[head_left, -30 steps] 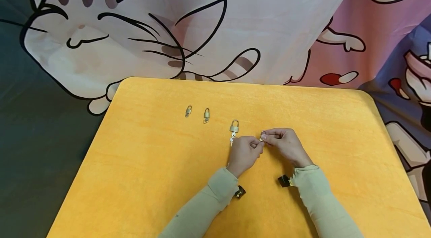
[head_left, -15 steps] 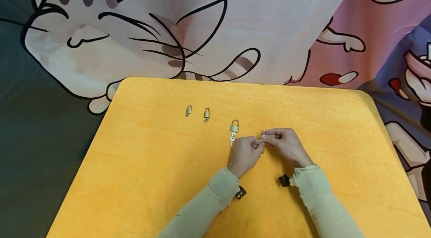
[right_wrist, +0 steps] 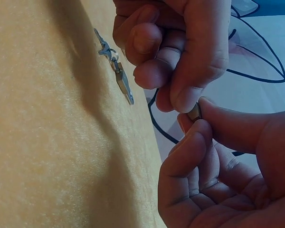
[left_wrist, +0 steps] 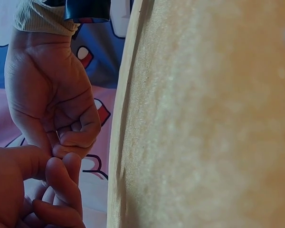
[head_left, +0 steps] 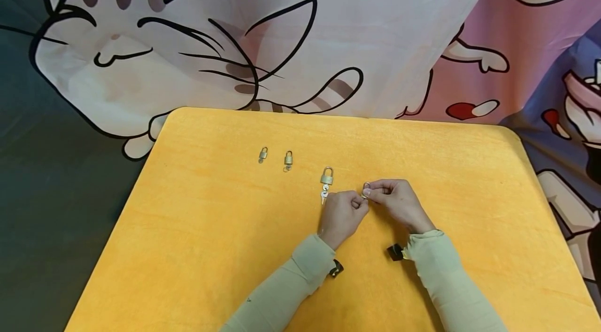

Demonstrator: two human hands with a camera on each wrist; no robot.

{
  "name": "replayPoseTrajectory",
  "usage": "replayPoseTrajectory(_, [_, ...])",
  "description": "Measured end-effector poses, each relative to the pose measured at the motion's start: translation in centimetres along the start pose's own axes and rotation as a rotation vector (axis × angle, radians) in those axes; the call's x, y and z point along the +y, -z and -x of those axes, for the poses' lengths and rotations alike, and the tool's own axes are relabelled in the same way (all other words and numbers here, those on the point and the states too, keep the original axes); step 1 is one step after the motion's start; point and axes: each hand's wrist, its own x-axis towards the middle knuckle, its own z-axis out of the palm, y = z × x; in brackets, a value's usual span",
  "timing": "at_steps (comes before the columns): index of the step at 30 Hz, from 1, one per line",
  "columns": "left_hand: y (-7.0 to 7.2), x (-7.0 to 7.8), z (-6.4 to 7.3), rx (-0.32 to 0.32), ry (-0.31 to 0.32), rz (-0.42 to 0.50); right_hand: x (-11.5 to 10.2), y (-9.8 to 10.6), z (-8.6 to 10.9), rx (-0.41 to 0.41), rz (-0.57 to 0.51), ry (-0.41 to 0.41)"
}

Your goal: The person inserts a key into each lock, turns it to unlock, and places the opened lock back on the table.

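Between thumb and fingertips my right hand point(head_left: 396, 201) pinches a small brass padlock point(right_wrist: 194, 113); its shackle point(head_left: 367, 185) shows beyond the fingertips in the head view. My left hand point(head_left: 341, 214) has its fingers curled, and its thumb and forefinger pinch at the padlock's lower end, hiding what is there. The fingertips of both hands meet in the two wrist views. Just left of the hands lies a larger brass padlock point(head_left: 326, 179), shackle pointing away, with silver keys point(head_left: 324, 193) trailing from its lower end.
Farther left on the yellow table point(head_left: 211, 227) lie two smaller padlocks, a brass one point(head_left: 288, 158) and a tiny one point(head_left: 263, 154), each with small keys or a ring at its lower end. A cartoon-printed cloth point(head_left: 399, 34) hangs behind the table's far edge.
Both hands stay in nearly the same place, with only slight shifts of the fingers at the small padlock. The padlocks on the table have not moved.
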Motion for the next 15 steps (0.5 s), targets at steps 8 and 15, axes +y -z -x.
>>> replayPoseTrajectory(8, [0.04,-0.09,-0.1,-0.028,0.033,0.021,0.08,-0.07,-0.16,-0.001,-0.009,0.012])
replayPoseTrajectory(15, [0.13,-0.02,-0.16,-0.068,0.078,0.067,0.15,-0.06,-0.26,-0.018,-0.026,0.023])
